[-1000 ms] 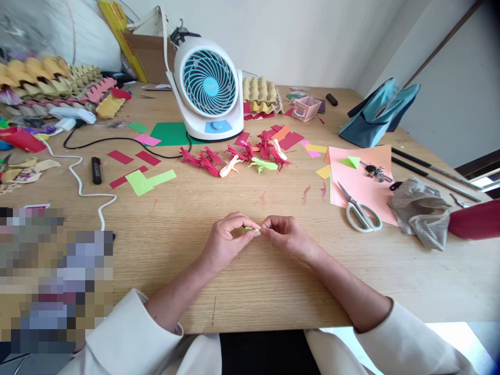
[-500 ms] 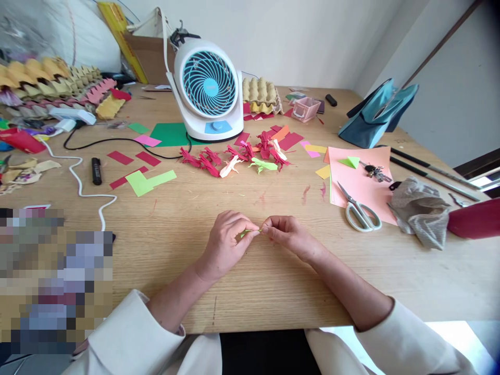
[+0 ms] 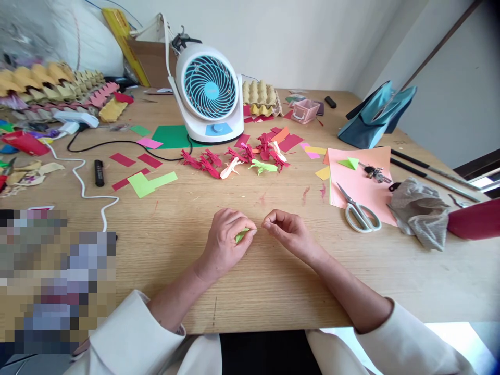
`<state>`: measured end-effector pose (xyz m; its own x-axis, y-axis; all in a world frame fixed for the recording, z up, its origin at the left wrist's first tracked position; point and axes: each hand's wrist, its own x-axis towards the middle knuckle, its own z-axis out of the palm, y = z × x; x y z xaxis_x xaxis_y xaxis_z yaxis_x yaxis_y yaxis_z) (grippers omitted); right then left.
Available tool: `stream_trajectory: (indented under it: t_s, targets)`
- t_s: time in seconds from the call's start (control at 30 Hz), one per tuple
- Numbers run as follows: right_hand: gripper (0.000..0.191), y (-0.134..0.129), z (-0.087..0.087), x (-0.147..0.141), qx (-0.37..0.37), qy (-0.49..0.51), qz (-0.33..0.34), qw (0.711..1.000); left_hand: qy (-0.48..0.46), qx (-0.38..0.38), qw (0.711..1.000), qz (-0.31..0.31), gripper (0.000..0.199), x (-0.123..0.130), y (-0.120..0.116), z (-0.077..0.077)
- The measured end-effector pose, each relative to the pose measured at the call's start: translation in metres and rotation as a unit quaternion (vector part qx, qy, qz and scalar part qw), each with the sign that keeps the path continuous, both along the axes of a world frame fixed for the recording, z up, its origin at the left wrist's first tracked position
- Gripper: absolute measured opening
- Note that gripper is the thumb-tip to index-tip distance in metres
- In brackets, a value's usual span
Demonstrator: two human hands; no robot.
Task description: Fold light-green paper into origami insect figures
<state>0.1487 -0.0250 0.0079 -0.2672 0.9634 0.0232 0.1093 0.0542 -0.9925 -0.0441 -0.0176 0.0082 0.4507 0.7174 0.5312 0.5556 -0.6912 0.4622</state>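
Observation:
My left hand [image 3: 226, 237] is closed on a small folded piece of light green paper [image 3: 241, 235], most of it hidden behind the fingers. A short gap to the right, my right hand [image 3: 291, 233] has thumb and forefinger pressed together; whatever they pinch, if anything, is too small to make out. Beyond the hands lies a cluster of small folded paper figures, among them red ones [image 3: 210, 165], a cream one [image 3: 230, 167] and a light green one [image 3: 264, 166].
A white and blue fan [image 3: 211, 94] stands behind the figures. White-handled scissors [image 3: 361, 216] and keys [image 3: 377, 174] lie on pink paper [image 3: 363, 190] at right, near a crumpled grey cloth [image 3: 422, 211]. Left are green paper [image 3: 146, 185], a black marker [image 3: 99, 173] and a white cable [image 3: 83, 179].
My hands have drawn slightly apart, and my right fingertips have come away from the green paper. My left hand still holds it. The view has shifted a little.

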Motion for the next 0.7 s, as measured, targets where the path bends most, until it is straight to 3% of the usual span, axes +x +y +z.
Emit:
stream_trajectory:
  t_s: [0.3,0.7]
  targets:
    - [0.016,-0.0048,-0.0055,-0.0048,0.062,-0.038,-0.017,0.997,-0.080,-0.004,0.997,0.002,0.009,-0.0001,0.0003,-0.0060]
    - [0.010,-0.0086,-0.0014,-0.0083,0.171,-0.120,-0.024,0.978,-0.041,0.026,0.999,0.015,0.011,0.0007,-0.0034,-0.0028]
